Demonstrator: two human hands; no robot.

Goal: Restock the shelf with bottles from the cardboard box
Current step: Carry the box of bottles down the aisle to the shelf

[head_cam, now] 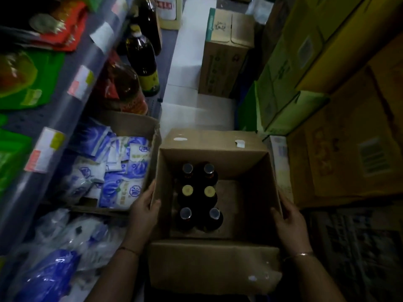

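Observation:
An open cardboard box (213, 264) sits low in the middle of the aisle, flaps folded out. Inside stand several dark bottles (199, 195) with round caps, packed on the box's left side; the right half of its floor is bare. My left hand (145, 211) grips the left wall, thumb inside the rim. My right hand (287, 221) clasps the right wall. The shelf (72, 99) runs along the left, with large dark bottles (141, 59) standing at its far low end.
Blue-and-white packets (115, 168) fill a carton on the low shelf beside the box. Green and red packs (26, 79) lie higher up. Stacked cartons (340, 131) wall the right side. Another carton (224, 55) stands farther down the pale floor.

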